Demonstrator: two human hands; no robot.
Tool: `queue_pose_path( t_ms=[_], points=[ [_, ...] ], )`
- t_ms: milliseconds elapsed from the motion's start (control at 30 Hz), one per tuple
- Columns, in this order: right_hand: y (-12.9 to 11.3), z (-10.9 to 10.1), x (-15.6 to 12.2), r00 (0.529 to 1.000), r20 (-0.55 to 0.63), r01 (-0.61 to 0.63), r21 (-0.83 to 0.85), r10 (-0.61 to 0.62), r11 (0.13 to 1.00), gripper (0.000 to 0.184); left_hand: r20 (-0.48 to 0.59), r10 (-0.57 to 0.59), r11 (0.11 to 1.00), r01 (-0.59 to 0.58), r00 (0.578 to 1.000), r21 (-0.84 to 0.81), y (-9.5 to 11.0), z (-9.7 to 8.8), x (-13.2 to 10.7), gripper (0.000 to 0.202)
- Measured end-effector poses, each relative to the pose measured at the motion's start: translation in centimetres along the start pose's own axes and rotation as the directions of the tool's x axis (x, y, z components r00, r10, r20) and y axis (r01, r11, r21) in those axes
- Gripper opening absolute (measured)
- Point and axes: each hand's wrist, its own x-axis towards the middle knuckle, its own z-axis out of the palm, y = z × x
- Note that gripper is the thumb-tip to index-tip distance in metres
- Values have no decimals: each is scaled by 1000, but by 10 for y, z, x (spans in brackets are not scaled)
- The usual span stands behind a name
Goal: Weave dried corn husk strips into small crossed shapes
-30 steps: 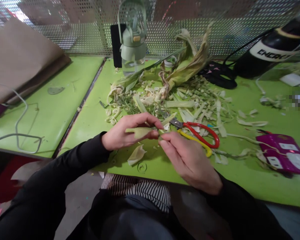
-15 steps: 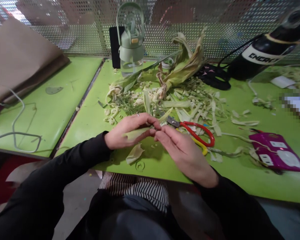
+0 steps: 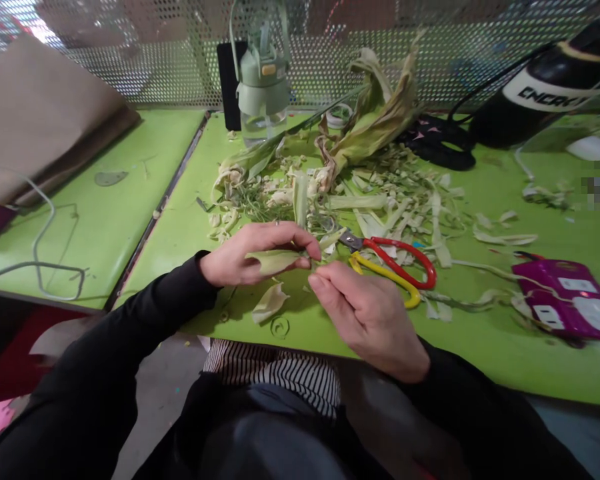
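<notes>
A pale green piece of corn husk (image 3: 275,261) lies across my left hand (image 3: 260,253), whose thumb and fingers pinch it toward its right end. My right hand (image 3: 367,310) is closed just to the right, thumb against the curled fingers, by the husk's tip; what it grips, if anything, is too small to make out. Scissors with one red and one yellow handle (image 3: 395,263) rest on the table right behind my right hand. A loose husk scrap (image 3: 270,303) lies on the green tabletop below my left hand.
Husk scraps (image 3: 350,200) are heaped behind my hands, with a large dried husk (image 3: 375,133) on top. A water bottle (image 3: 263,87) and a dark bottle (image 3: 540,93) stand at the back. A purple power strip (image 3: 565,297) lies right, a wire (image 3: 40,267) left.
My hands have drawn slightly apart, the right one moving a little down and right and closing more tightly. The husk stays in my left hand. The camera view has shifted slightly.
</notes>
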Motion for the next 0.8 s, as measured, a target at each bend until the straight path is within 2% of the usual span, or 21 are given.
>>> queue_pose_path(
  t_ms=[100, 167, 233, 367, 467, 533, 600, 667, 733, 800],
  points=[
    [10, 3, 5, 997, -40, -59, 37, 61, 998, 26, -102, -71, 990, 58, 992, -128, -6, 8, -1, 14],
    [16, 4, 9, 989, -99, -104, 25, 106, 994, 25, -169, -100, 957, 48, 981, -286, -10, 12, -3, 23],
    [22, 5, 12, 981, -164, -110, -41, 102, 993, 22, -208, -91, 939, 15, 974, -343, -13, 15, -5, 23],
    [28, 8, 16, 971, -232, -7, -246, -52, 969, 16, -260, -113, 941, 20, 959, -337, -19, 17, -8, 25],
    [31, 8, 17, 951, -260, 70, -344, -167, 936, 13, -267, -168, 900, 37, 949, -435, -22, 18, -6, 23],
    [32, 7, 17, 947, -244, 96, -408, -209, 908, 13, -215, -243, 824, 85, 946, -560, -22, 16, -4, 33],
    [33, 5, 18, 953, -213, 96, -463, -216, 881, 13, -92, -336, 731, 198, 937, -653, -19, 12, -2, 50],
    [34, 3, 17, 957, -200, 83, -502, -209, 861, 12, 20, -380, 676, 293, 925, -676, -14, 7, -2, 58],
    [33, 1, 16, 955, -208, 71, -529, -210, 846, 9, 70, -382, 659, 325, 921, -678, -9, 7, -2, 52],
    [32, 0, 14, 947, -235, 58, -547, -220, 835, 12, 76, -377, 666, 328, 923, -670, -7, 10, -4, 40]
  ],
)
